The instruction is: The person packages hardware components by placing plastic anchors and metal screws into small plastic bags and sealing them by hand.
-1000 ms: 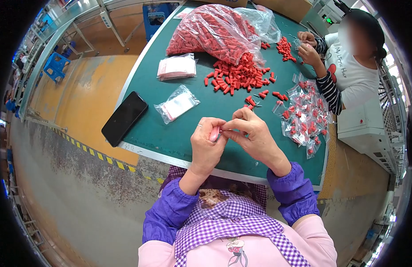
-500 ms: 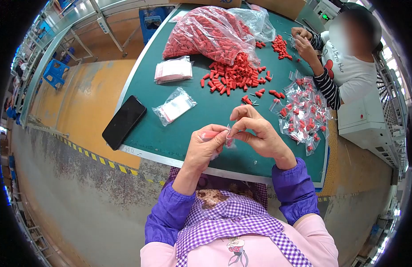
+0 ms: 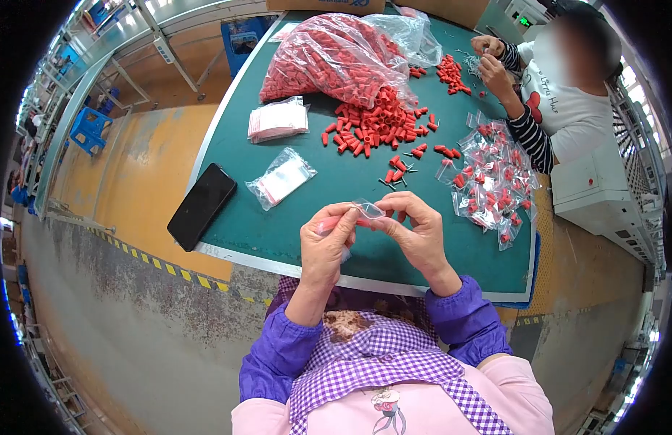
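Between my two hands, over the near part of the table, is a small clear plastic bag (image 3: 368, 209) with its mouth spread. My left hand (image 3: 327, 239) is closed round one side of it, with something red showing under the fingers. Thumb and fingers of my right hand (image 3: 415, 230) pinch the bag's other edge. Just beyond lie a few red sleeves (image 3: 395, 174) with screws beside them. Behind these spreads a heap of red sleeves (image 3: 379, 123), spilling from a large clear bag (image 3: 328, 61). To the right sits a pile of small filled bags (image 3: 495, 181).
At the left edge of the green table (image 3: 278, 235) lies a black phone (image 3: 202, 206). Flat bags lie in a stack (image 3: 278, 120) and in a clear packet (image 3: 281, 177). A co-worker (image 3: 568, 109) handles small parts at the right, near more red sleeves (image 3: 452, 75).
The bag's mouth has spread wider between my hands. My right hand has moved slightly left and down, its fingers now closer together. The co-worker's hands have shifted a little.
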Available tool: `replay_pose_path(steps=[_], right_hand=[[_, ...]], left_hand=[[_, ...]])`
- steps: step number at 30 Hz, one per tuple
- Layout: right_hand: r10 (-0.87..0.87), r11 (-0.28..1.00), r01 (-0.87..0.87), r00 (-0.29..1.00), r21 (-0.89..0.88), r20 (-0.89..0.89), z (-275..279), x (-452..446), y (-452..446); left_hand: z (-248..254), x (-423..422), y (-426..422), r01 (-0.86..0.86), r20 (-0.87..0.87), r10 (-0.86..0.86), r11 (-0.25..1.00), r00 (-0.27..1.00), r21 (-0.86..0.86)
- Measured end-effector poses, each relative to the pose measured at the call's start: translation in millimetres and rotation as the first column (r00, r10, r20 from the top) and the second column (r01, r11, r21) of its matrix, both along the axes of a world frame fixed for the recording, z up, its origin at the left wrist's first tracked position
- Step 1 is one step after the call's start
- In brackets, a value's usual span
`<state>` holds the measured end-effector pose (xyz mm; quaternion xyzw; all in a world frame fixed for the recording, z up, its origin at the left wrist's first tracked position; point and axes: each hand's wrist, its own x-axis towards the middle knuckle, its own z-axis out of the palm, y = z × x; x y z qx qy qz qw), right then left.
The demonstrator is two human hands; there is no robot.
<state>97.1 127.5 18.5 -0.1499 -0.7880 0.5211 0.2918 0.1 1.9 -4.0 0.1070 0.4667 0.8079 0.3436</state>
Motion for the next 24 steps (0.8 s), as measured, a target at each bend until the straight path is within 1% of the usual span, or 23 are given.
replay_pose_path(steps=[2,3,5,6,7,8,9,11,15,19,21,22,24], right_hand=[[0.012,0.977,-0.023,0.998,-0.213,-0.054,-8.3,2.3,-0.5],[0.008,0.977,-0.019,0.998,-0.214,-0.054,-8.6,2.3,-1.4],[0.047,0.871,-0.128,0.983,-0.474,-0.179,-8.5,1.0,-4.3],[0.043,0.87,-0.125,0.983,-0.478,-0.179,-8.2,1.6,-3.9],[0.043,0.883,-0.103,0.989,-0.459,-0.139,-7.7,3.0,-2.6],[0.042,0.895,-0.081,0.994,-0.438,-0.098,-7.0,4.3,-0.9],[0.036,0.894,-0.076,0.995,-0.441,-0.097,-6.0,5.5,0.6],[0.043,0.826,-0.074,0.997,-0.559,-0.067,-3.2,8.0,3.1],[0.059,0.782,-0.094,0.995,-0.617,-0.076,2.3,8.0,4.7],[0.013,0.803,-0.092,0.991,-0.589,-0.137,-3.6,5.4,-0.6],[-0.011,0.819,-0.079,0.988,-0.568,-0.154,-5.1,5.2,1.4],[0.015,0.833,-0.096,0.989,-0.545,-0.15,-5.1,4.2,4.5],[0.039,0.843,-0.109,0.989,-0.527,-0.143,-4.6,3.8,5.0]], left_hand=[[-0.2,2.5,0.2,0.003,0.002,-0.003,1.0,1.0,0.007],[0.2,3.0,1.0,0.004,0.002,-0.004,1.0,1.0,0.019],[5.4,3.3,1.2,0.01,0.013,-0.01,1.0,1.0,-0.009],[6.9,3.4,0.9,0.014,0.025,-0.013,0.999,1.0,-0.035],[6.2,3.9,0.4,0.018,0.027,-0.017,0.999,1.0,-0.04],[5.2,4.0,0.1,0.018,0.059,-0.018,1.0,0.998,-0.011],[4.4,4.1,0.4,0.019,0.09,-0.02,1.0,0.996,0.018],[6.9,5.3,1.5,0.028,0.091,-0.029,1.0,0.995,0.01],[8.6,5.9,1.7,0.046,0.085,-0.044,0.999,0.995,-0.027],[6.1,8.5,5.5,0.049,0.039,-0.048,0.998,0.998,-0.029],[8.0,9.8,7.2,0.028,0.117,-0.029,1.0,0.993,0.015],[9.2,8.6,7.6,0.03,0.115,-0.031,0.999,0.993,0.014],[10.3,7.1,6.6,0.087,0.065,-0.082,0.993,0.995,-0.08]])
